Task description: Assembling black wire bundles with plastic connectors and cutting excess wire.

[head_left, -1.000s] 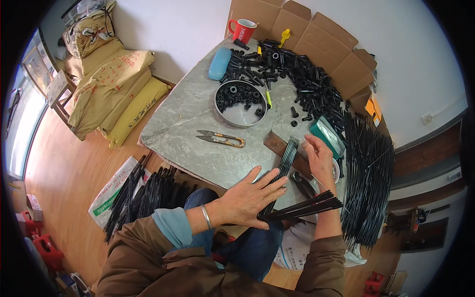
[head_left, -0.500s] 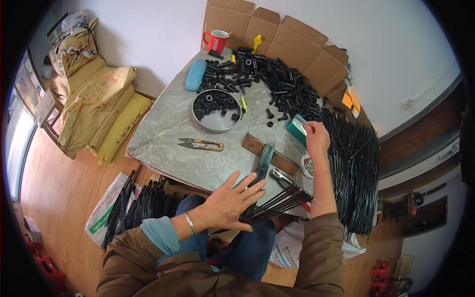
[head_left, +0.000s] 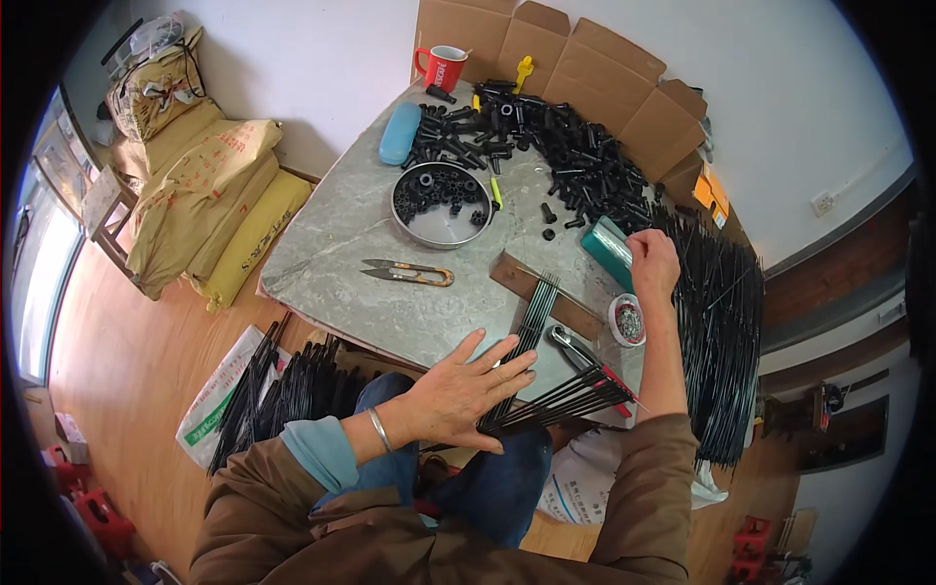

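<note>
My left hand lies with fingers spread across a bundle of thin black rods. The rods' upper ends rest on a brown wooden block; others fan to the right from under the palm. My right hand is at the right end of a teal box, fingers curled together; what they hold, if anything, is hidden. Below that hand stands a small white tub of tiny pieces. Pliers with red-and-black handles lie between the tub and the rods.
A round metal tin holds black nuts. Thread snips lie left of the block. Black bolt-like parts are heaped before a cardboard screen. A large pile of black rods lines the right edge. A red mug stands far back.
The whole view has shifted slightly right. My right forearm has moved a little to the right, uncovering more of the white tub and the pliers. My left hand stays on the rods.
</note>
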### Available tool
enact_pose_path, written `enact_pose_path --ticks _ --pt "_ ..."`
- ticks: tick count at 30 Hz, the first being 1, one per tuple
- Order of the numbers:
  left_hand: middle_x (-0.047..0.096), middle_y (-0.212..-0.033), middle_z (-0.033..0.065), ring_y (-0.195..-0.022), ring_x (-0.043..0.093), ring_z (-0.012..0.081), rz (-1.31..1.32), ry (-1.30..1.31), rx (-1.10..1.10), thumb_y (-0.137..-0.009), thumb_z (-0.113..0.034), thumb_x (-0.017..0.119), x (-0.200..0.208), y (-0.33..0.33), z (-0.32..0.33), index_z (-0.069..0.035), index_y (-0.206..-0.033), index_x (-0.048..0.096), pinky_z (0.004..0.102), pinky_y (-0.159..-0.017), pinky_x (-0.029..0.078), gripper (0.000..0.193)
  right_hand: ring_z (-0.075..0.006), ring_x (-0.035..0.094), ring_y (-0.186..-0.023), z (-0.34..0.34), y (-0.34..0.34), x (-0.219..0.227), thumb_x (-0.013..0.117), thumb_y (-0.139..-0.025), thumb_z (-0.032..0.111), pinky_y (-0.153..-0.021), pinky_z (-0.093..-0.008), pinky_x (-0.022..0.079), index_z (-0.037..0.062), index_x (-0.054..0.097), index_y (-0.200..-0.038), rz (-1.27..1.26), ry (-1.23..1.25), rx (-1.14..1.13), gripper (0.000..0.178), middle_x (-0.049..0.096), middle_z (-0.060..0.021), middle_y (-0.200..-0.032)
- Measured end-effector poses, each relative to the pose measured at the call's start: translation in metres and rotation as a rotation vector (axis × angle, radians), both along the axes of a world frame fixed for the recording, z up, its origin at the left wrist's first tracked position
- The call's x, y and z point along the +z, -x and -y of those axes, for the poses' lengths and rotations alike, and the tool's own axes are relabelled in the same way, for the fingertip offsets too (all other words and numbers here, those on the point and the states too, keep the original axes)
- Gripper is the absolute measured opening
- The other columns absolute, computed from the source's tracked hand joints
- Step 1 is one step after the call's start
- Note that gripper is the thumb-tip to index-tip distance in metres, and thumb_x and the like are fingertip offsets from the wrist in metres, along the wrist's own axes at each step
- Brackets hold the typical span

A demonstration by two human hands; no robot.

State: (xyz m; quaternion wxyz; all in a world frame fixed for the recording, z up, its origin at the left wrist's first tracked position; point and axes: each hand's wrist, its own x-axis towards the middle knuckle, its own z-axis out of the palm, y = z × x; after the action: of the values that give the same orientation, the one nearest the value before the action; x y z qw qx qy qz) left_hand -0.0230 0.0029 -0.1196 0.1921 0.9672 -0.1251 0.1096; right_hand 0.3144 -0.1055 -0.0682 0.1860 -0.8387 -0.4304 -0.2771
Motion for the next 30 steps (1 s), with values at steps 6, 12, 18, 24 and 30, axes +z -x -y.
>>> enact_pose_path --ticks 6,12,18,24,30 --pt "0.024 -0.152 0.0092 -0.142 0.016 0.0293 -0.011 0.035 0.004 -0.071 -0.062 0.064 0.001 0.002 -0.001 -0.006 -0.140 0.037 0.0520 -0.113 0.011 0.093 -0.0231 0.062 -0.080 0.003 0.071 -0.031 0.060 -0.085 0.007 -0.072 -0.0291 0.047 0.0030 0.066 -0.091 -0.586 0.065 0.300 0.010 0.065 -0.0101 -0.087" --pt "0.023 -0.152 0.0094 -0.142 0.016 0.0293 -0.015 0.039 -0.009 -0.071 -0.061 0.065 0.002 -0.001 0.001 -0.007 -0.140 0.037 0.0519 -0.113 0.011 0.092 -0.0117 0.058 -0.077 0.009 0.066 -0.037 0.059 -0.088 0.006 -0.070 -0.0239 0.045 0.0007 0.068 -0.096 -0.949 -0.033 0.382 0.013 0.065 -0.0031 -0.083" --pt "0.025 -0.152 0.0074 -0.142 0.017 0.0280 -0.017 0.049 0.017 -0.068 -0.061 0.066 -0.001 -0.001 0.001 -0.010 -0.141 0.036 0.0517 -0.113 0.010 0.093 -0.0056 0.054 -0.076 0.003 0.065 -0.033 0.061 -0.089 0.008 -0.069 -0.0203 0.044 -0.0008 0.068 -0.097 -1.178 -0.052 0.332 0.014 0.064 0.0018 -0.083" --pt "0.024 -0.152 0.0073 -0.142 0.016 0.0281 -0.029 0.046 0.009 -0.069 -0.062 0.065 0.000 -0.002 0.001 -0.010 -0.141 0.036 0.0517 -0.113 0.010 0.094 -0.0067 0.056 -0.075 -0.005 0.066 -0.032 0.062 -0.087 0.008 -0.070 -0.0211 0.044 -0.0011 0.068 -0.095 -1.124 0.011 0.319 0.014 0.065 0.0001 -0.082" --pt "0.023 -0.152 0.0074 -0.142 0.016 0.0277 -0.036 0.046 0.016 -0.069 -0.061 0.065 0.001 -0.001 0.000 -0.010 -0.141 0.035 0.0514 -0.114 0.009 0.093 -0.0063 0.055 -0.075 -0.006 0.069 -0.032 0.061 -0.088 0.007 -0.069 -0.0203 0.044 -0.0016 0.068 -0.096 -1.177 -0.036 0.329 0.014 0.065 0.0003 -0.083"
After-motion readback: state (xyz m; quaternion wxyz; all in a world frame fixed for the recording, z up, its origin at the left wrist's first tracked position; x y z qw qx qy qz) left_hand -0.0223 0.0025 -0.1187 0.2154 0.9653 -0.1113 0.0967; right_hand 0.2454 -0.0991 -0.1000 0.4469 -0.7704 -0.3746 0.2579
